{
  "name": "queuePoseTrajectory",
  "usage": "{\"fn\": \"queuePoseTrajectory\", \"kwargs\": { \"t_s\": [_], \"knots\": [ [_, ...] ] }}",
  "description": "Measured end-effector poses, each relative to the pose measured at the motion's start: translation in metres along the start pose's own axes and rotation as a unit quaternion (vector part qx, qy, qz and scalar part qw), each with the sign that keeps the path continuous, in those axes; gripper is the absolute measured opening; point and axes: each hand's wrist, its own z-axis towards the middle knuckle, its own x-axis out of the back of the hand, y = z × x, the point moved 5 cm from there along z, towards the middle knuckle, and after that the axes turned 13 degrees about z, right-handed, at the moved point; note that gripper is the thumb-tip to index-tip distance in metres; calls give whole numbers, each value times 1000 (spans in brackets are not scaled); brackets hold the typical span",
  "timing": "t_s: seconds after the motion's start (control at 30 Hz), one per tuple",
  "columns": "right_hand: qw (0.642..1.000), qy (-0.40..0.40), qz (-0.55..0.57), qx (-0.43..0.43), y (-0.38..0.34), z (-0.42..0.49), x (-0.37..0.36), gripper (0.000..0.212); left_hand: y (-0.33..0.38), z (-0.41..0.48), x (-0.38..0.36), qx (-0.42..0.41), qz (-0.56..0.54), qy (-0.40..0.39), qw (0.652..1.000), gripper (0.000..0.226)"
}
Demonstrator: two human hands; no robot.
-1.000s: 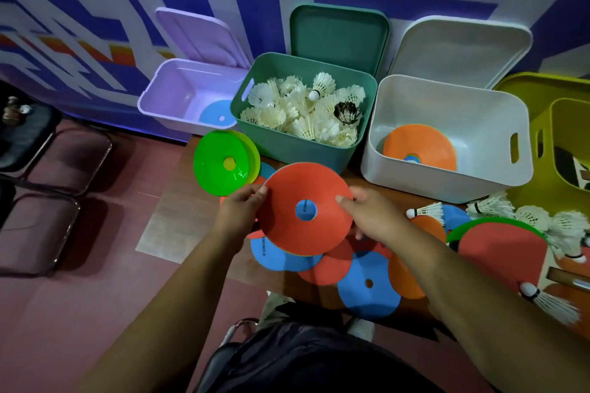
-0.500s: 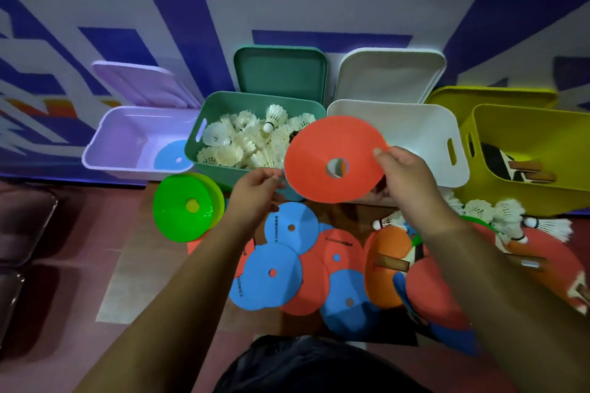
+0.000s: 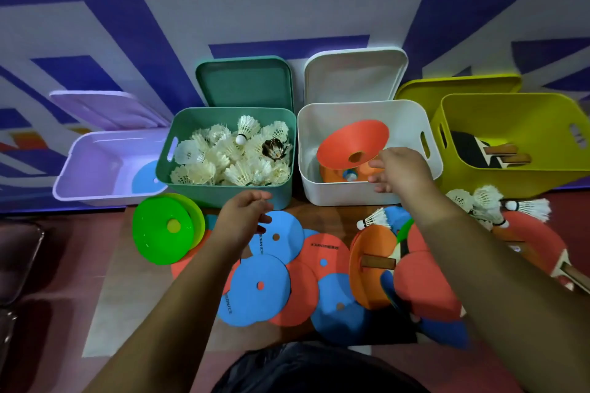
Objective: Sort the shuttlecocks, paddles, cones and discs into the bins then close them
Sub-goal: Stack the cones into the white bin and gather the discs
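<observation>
1. Red cone (image 3: pixel 352 145) is tipped on its side just past the fingers of the right hand (image 3: pixel 399 169), inside the white bin (image 3: pixel 367 198). That hand's fingers are spread and have let go. I cannot tell if one fingertip touches the rim.
2. The cone could land crooked. An orange cone (image 3: pixel 332 174) lies under it. If the red one leans on the wall and does not sit on top, the pile gets tall and the white lid (image 3: pixel 354 76) may not shut.
3. The left hand (image 3: pixel 245 214) holds nothing. Its fingers are loose, just over a blue disc (image 3: pixel 281 233). The discs near that hand lie one over another, so pulling one could slide others off the table (image 3: pixel 332 217).
4. A shuttlecock (image 3: pixel 373 218) lies just beside the right wrist. Pulling that arm back low could knock it away.
5. The red flat disc (image 3: pixel 325 252) between the arms looks a lot like the red cone. One could end up in the wrong bin.
</observation>
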Motion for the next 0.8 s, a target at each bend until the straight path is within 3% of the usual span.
{"fn": "queuePoseTrajectory", "kwargs": {
  "t_s": [0.27,0.43,0.6,0.8],
  "knots": [
    [997,-56,21,39,13,-35,-38,19,-25,-10,14,37,-15,18,999,18],
    [983,-162,4,85,17,-73,-99,18,-46,-24,29,61,-28,25,997,20],
    [950,-296,-88,50,52,-104,-172,19,-85,-30,61,103,-48,55,992,20],
    [919,-339,-199,-14,108,-113,-243,17,-140,-39,113,147,-57,102,982,21]
  ]
}}
